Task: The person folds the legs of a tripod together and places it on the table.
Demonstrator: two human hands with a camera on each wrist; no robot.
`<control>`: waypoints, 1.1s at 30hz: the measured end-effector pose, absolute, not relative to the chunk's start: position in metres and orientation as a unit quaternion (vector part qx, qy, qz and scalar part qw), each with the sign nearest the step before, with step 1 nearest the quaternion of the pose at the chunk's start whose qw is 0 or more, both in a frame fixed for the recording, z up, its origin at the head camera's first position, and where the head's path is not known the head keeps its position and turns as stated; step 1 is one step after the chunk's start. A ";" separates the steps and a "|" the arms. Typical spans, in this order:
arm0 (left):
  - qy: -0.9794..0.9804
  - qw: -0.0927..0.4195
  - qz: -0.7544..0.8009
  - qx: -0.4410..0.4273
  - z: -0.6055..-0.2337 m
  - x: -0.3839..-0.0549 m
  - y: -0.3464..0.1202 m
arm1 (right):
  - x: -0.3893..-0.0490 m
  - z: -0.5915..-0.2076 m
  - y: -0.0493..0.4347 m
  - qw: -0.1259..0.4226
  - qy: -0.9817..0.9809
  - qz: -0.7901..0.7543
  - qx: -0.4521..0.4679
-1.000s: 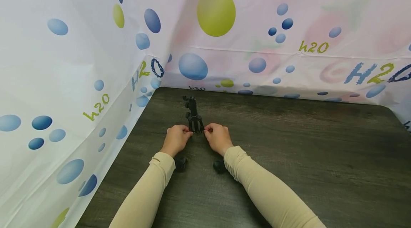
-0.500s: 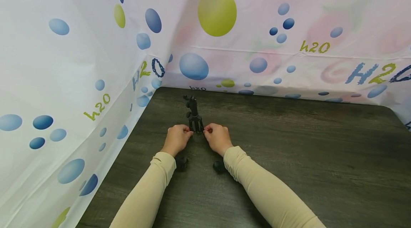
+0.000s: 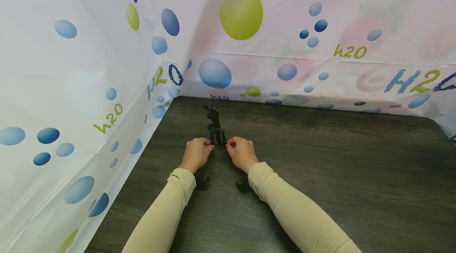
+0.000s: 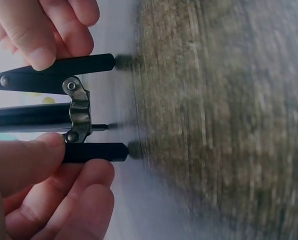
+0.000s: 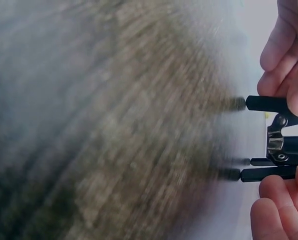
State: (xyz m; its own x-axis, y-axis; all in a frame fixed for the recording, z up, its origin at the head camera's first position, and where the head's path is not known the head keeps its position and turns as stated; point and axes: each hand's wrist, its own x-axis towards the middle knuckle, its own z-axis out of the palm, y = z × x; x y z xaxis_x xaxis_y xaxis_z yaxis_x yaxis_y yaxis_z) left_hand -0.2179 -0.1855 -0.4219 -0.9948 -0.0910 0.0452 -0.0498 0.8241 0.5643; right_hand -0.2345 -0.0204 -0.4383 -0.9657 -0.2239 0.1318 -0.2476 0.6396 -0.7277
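A small black tripod (image 3: 215, 120) stands upright on the dark wooden table, its head on top and its legs close together. My left hand (image 3: 196, 154) pinches the lower part of one leg between thumb and fingers. On the other side, my right hand (image 3: 243, 153) pinches another leg in the same way. The left wrist view shows the pinched leg (image 4: 96, 152) near a metal hinge bracket (image 4: 80, 110) and the central tube (image 4: 31, 116). In the right wrist view, the leg tips of the tripod (image 5: 267, 174) sit right at the tabletop, with dark reflections before them.
The dark wood-grain table (image 3: 338, 174) stretches far to the right. A white sheet (image 3: 285, 15) printed with blue and green dots hangs along its back and left side. Two dark round wrist cameras, left (image 3: 202, 181) and right (image 3: 243, 184), hang beneath the wrists.
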 end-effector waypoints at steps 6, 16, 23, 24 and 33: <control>-0.954 0.037 -0.295 0.039 -0.422 -0.219 -0.185 | -0.234 -0.438 -0.021 0.013 -0.905 0.404 0.133; -0.954 0.048 -0.294 0.047 -0.424 -0.221 -0.186 | -0.232 -0.436 -0.022 0.014 -0.905 0.399 0.143; -0.955 0.056 -0.288 0.043 -0.424 -0.222 -0.186 | -0.231 -0.438 -0.023 0.015 -0.905 0.399 0.148; -0.955 0.058 -0.288 0.043 -0.424 -0.222 -0.185 | -0.231 -0.438 -0.023 0.014 -0.904 0.401 0.147; -0.954 0.053 -0.291 0.048 -0.423 -0.222 -0.183 | -0.229 -0.438 -0.025 0.009 -0.903 0.401 0.154</control>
